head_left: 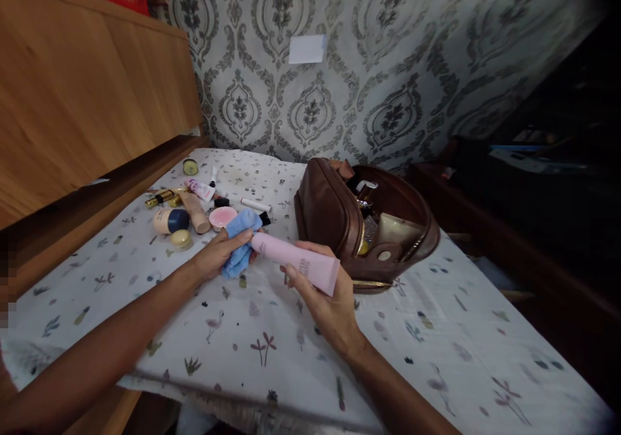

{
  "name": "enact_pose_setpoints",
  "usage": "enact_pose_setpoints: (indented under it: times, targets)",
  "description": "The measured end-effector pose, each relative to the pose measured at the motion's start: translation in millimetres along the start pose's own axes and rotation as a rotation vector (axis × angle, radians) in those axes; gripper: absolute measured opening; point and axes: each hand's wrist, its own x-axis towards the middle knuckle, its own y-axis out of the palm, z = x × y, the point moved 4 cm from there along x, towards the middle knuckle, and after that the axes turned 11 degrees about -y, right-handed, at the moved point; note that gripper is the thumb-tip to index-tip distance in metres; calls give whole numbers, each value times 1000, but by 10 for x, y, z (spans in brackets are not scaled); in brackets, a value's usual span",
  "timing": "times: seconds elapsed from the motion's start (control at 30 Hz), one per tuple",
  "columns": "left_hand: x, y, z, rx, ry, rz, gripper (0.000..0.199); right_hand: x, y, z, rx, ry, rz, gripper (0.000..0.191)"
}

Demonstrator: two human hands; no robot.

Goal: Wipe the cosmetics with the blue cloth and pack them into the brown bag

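A pink tube (295, 258) lies slanted across the middle, its flat end to the right. My right hand (332, 299) is closed around that flat end. A blue cloth (237, 262) is gripped in my left hand (216, 254), at the tube's cap end, which the cloth partly hides. Just right of the tube stands an open brown bag (323, 209) with a gold zipper, holding a beige pouch (398, 230) and a bottle (367, 192). Left of the cloth are a pink round compact (223, 217), a beige tube (195, 213) and a dark-capped jar (171, 221).
More cosmetics lie at the back left: a white and pink tube (200, 189), a white pen-like stick (255, 205) and a green round tin (190, 167). A wooden cabinet (97, 86) borders the patterned tablecloth (233, 357) on the left; patterned wallpaper rises behind.
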Motion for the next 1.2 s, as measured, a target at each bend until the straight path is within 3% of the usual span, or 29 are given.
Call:
enact_pose_setpoints:
  times: [0.07,0.23,0.47,0.63,0.77,1.0,1.2]
  targets:
    - [-19,16,-15,24,5,27,52,2,0,-15,56,81,-25,34]
    - [-36,3,4,19,-2,-4,53,21,15,7,115,119,-38,35]
    - [-87,39,-37,-14,-23,-104,62,50,-20,104,104,32,2,30]
    - [-153,92,-104,-41,26,-168,46,40,-92,170,75,-27,-30,25]
    - [-147,158,-151,-6,18,-179,46,-46,-219,241,152,-10,-70,30]
    - [-81,659,-423,150,35,-102,57,-247,-713,516,70,-84,-168,37]
    - [80,1156,-655,371,117,49,50,-188,-1209,785,66,-124,-306,31]
